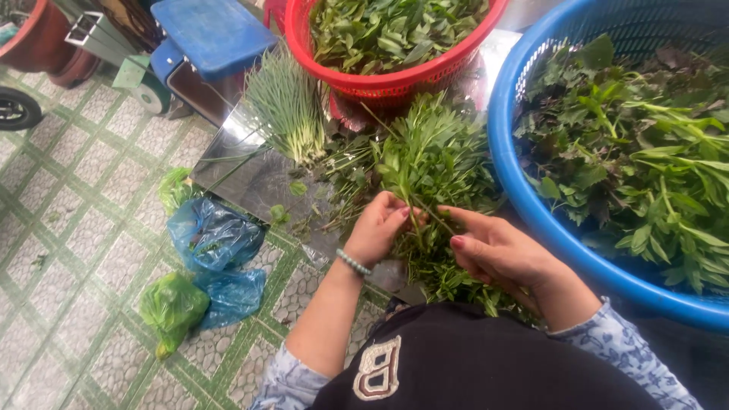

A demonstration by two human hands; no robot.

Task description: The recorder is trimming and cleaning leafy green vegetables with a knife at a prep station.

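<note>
A loose bunch of leafy green herbs (434,163) lies on a shiny metal tabletop (250,178) in front of me. My left hand (380,228), with a bead bracelet at the wrist, pinches a few herb stems (420,228) near the bunch's lower part. My right hand (497,250) holds the same stems from the other side, thumb and forefinger closed on them. More of the herbs spread below and between my hands.
A big blue basket (531,205) of mixed greens stands at the right. A red basket (395,80) of leaves sits at the back, with a chive bundle (287,106) beside it. Blue and green plastic bags (209,250) lie on the tiled floor at the left.
</note>
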